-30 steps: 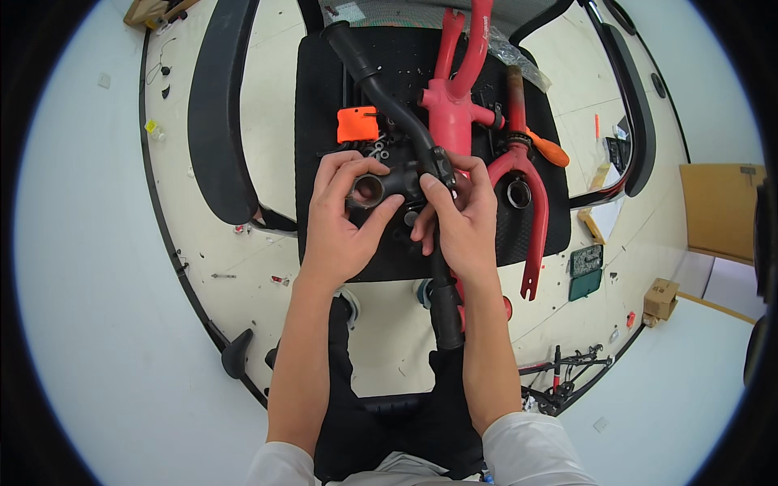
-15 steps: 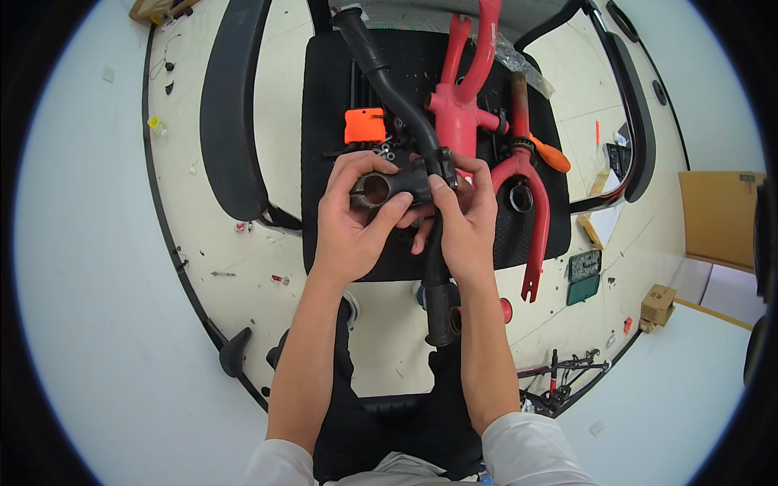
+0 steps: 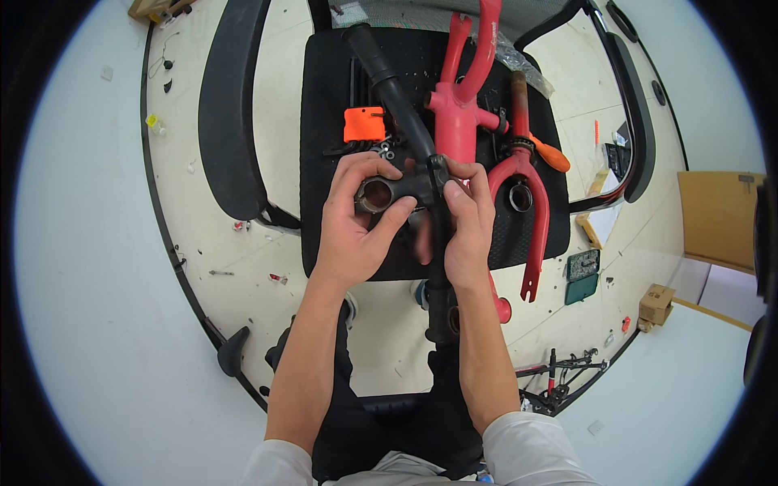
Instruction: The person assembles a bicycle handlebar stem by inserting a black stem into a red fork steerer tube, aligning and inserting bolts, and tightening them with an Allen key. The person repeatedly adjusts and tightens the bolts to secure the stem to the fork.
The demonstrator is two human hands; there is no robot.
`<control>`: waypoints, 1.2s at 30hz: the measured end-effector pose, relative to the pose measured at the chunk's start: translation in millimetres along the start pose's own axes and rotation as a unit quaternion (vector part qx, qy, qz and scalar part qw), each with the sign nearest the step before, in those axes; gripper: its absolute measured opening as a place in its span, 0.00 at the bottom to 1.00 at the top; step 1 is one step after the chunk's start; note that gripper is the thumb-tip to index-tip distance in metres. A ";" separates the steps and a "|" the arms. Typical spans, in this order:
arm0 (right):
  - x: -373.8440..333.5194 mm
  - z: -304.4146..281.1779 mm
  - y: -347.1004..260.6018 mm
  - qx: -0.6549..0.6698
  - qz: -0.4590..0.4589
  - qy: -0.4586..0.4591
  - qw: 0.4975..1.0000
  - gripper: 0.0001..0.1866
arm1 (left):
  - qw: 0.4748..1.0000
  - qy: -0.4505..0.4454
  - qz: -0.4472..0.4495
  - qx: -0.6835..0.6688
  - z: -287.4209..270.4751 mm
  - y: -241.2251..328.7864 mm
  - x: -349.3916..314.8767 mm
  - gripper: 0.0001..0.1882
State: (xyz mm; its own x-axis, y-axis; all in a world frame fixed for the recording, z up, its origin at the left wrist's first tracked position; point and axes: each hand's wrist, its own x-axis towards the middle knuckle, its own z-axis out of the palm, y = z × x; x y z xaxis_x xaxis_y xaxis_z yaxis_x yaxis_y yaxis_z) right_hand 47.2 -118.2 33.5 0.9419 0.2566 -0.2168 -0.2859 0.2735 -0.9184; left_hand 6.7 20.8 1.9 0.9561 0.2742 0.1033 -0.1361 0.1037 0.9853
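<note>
The left hand (image 3: 350,235) wraps its fingers around the black metal stem with a round open end (image 3: 387,193), so the part stays steady. The right hand (image 3: 466,231) closes its fingers on the long black handlebar tube (image 3: 397,97) right where it meets the stem, so the two pieces sit together. Both are held up just over the black mat (image 3: 324,162) on the round pale surface (image 3: 186,235). A red bike frame (image 3: 458,113), a red fork (image 3: 531,211) and a small orange box (image 3: 364,124) lie on the mat close by, easy to grab
</note>
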 end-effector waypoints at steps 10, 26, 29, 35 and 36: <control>2.1 1.5 7.0 -0.017 -0.055 0.048 0.997 0.09 | 0.999 0.010 -0.015 0.030 4.2 -5.3 -2.9 0.19; 5.9 -5.7 -6.0 0.066 0.100 -0.034 0.992 0.14 | 0.997 0.027 0.026 0.064 -4.8 -7.2 -4.6 0.19; 7.1 -11.3 -6.7 0.081 0.107 -0.050 0.990 0.14 | 0.995 0.004 0.002 0.103 -5.5 -5.8 -5.2 0.18; -5.0 5.3 7.4 -0.092 0.009 0.016 0.996 0.15 | 0.981 -0.072 -0.033 0.178 -8.9 -4.6 -4.5 0.21; -7.4 8.7 9.5 -0.102 0.007 0.026 0.994 0.14 | 0.986 -0.071 -0.048 0.141 -10.1 -5.6 -3.9 0.21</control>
State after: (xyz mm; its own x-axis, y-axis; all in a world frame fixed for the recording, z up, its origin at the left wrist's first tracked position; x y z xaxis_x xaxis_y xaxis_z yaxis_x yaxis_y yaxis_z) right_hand 35.9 -109.4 29.3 0.9474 0.2096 -0.2419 -0.2623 0.0753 -0.9620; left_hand 1.1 28.8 -5.4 0.9906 0.1370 0.0055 0.0156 -0.1524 0.9882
